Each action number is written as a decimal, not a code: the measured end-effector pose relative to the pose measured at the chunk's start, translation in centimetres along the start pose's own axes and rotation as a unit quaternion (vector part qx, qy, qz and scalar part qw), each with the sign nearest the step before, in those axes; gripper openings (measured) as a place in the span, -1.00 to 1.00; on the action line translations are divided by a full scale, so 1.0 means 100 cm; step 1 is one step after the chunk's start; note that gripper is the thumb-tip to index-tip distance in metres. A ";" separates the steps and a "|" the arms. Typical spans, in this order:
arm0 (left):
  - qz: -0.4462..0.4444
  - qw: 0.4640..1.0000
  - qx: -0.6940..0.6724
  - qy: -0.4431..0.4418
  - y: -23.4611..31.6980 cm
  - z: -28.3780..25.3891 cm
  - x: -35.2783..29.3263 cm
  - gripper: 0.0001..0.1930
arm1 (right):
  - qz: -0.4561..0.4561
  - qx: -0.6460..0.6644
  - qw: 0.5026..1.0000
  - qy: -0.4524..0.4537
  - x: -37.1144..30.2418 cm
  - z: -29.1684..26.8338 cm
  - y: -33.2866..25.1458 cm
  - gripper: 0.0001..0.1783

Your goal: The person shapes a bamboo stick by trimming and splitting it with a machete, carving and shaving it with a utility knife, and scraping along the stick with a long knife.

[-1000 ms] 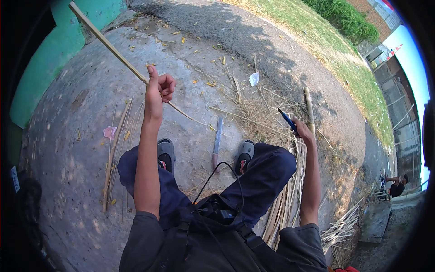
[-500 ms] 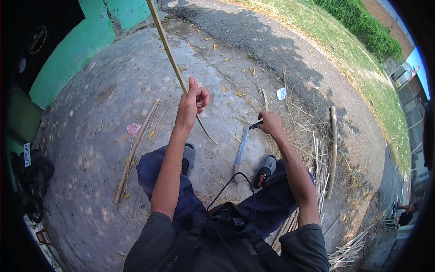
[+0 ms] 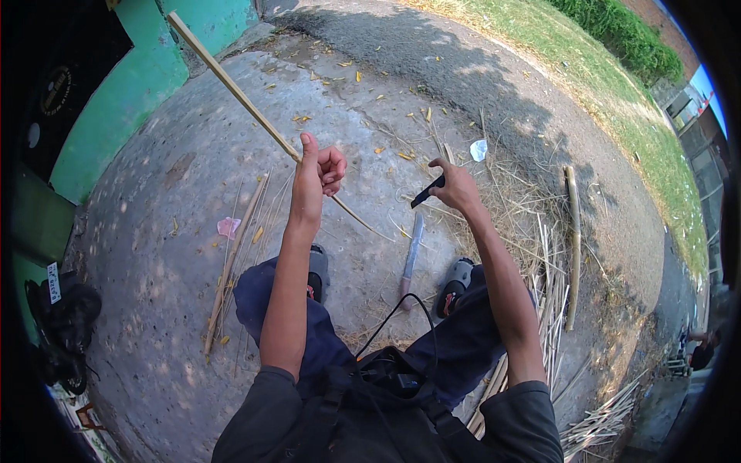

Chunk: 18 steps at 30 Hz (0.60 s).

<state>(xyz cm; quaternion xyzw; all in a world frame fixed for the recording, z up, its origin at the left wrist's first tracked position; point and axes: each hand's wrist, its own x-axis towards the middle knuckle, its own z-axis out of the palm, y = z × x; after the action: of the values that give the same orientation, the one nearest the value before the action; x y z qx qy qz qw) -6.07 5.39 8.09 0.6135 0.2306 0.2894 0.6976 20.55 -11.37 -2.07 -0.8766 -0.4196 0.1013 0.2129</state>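
My left hand (image 3: 312,177) grips a long, thin bamboo strip (image 3: 231,85), thumb laid along it. The strip slants from the far left, through the fist, down to a thin tail near the middle. To the right, my right hand (image 3: 457,185) pinches a short, flat black tool (image 3: 428,193) that looks like a utility knife; its blade is not clear. Tool and strip are apart. Below them, between my feet, a long knife (image 3: 413,247) with a grey blade and a brownish handle lies on the concrete ground.
Split bamboo strips (image 3: 544,285) and shavings (image 3: 509,208) are heaped at my right, beside a thick bamboo piece (image 3: 573,247). More sticks (image 3: 235,266) lie at my left, near a pink scrap (image 3: 228,227). A white plastic scrap (image 3: 478,150) lies ahead. A green wall (image 3: 116,116) stands far left.
The bamboo strip has tilted further left, and its tail has swung right. My right hand has risen away from me, turning the black tool so more of it shows.
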 end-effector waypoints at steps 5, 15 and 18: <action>0.009 1.000 -0.013 0.006 -0.004 -0.002 0.001 -0.16 | -0.015 0.033 0.999 0.034 0.001 -0.013 0.003 -0.51; 0.009 1.000 -0.012 -0.006 -0.002 -0.005 -0.003 -0.15 | 0.034 0.171 0.985 0.020 0.004 -0.023 0.010 -0.75; 0.009 1.000 -0.015 -0.004 -0.002 -0.006 -0.005 -0.15 | 0.034 0.158 0.987 0.020 0.001 -0.022 0.012 -0.76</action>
<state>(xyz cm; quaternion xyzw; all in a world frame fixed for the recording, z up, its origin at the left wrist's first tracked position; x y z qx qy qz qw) -6.82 5.52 7.83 0.6059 0.2181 0.2969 0.7051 22.19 -12.54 -0.69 -0.8476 -0.3640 0.1558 0.3534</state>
